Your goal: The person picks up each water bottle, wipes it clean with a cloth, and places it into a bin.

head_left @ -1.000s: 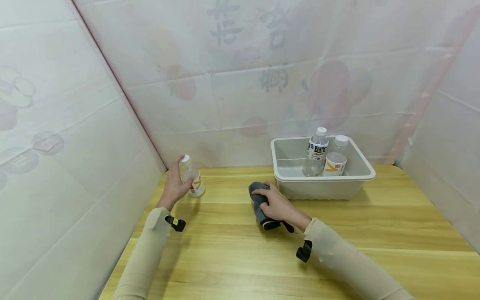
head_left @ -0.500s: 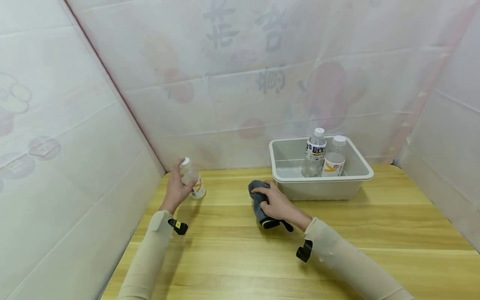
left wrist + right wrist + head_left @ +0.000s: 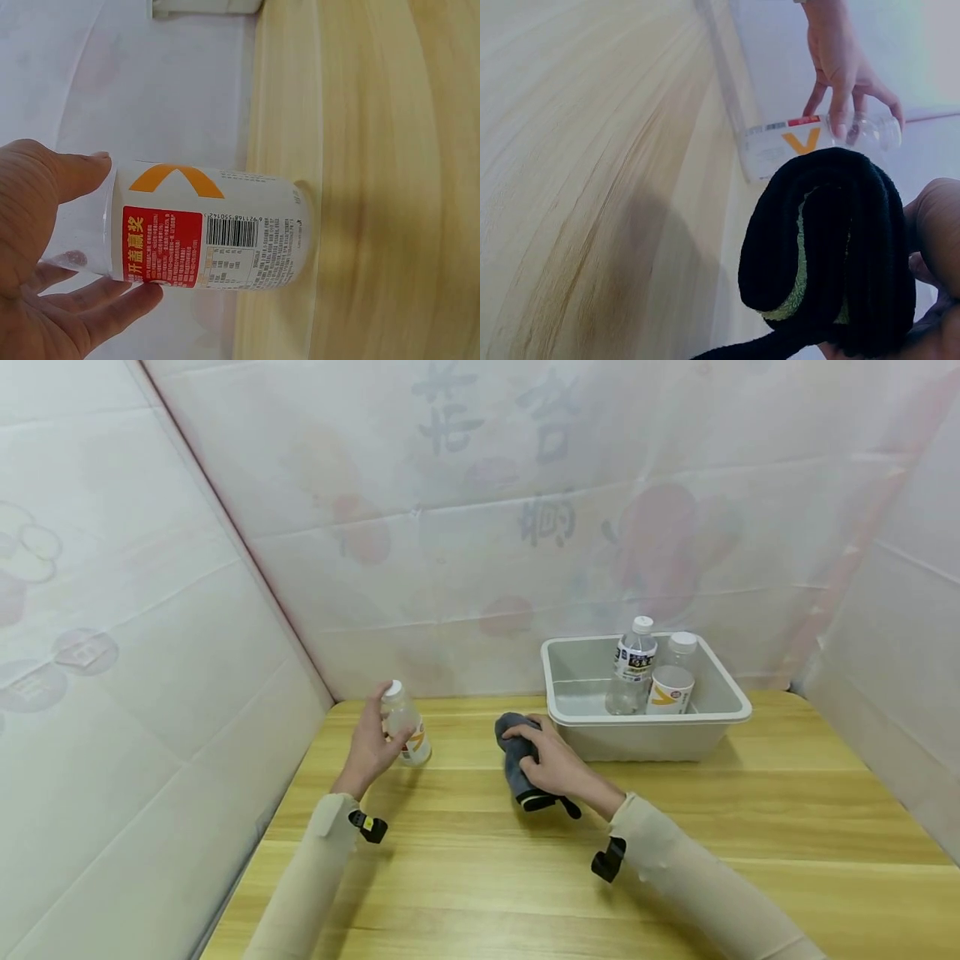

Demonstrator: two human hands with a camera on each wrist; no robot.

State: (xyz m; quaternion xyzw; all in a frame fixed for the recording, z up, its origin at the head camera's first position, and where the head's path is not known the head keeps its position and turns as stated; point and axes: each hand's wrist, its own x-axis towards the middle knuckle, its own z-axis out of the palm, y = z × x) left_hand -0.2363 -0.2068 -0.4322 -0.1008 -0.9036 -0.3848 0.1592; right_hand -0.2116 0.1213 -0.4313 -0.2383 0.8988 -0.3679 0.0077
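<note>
My left hand (image 3: 372,747) grips a clear plastic bottle (image 3: 416,746) with a white cap and a white label bearing an orange mark. Thumb and fingers lie on opposite sides of the bottle (image 3: 247,232) in the left wrist view, around its upper part. It stands upright, its base at the tabletop; whether it touches the wood I cannot tell. My right hand (image 3: 553,762) holds a rolled grey towel (image 3: 516,768), dark-edged with a loop at its near end. Up close in the right wrist view, the towel's (image 3: 885,247) rolled layers show, partly blocking the bottle behind.
A pale grey plastic bin (image 3: 637,739) stands right of the towel, near the back wall. Inside it are a clear bottle with a dark label (image 3: 633,664) and a white-labelled bottle (image 3: 670,693). Sheet-covered walls (image 3: 247,735) border the wooden table (image 3: 480,877).
My left hand and the bottle have shifted to the right and slightly nearer over the last half second. The right hand keeps hold of the towel, almost unmoved.
</note>
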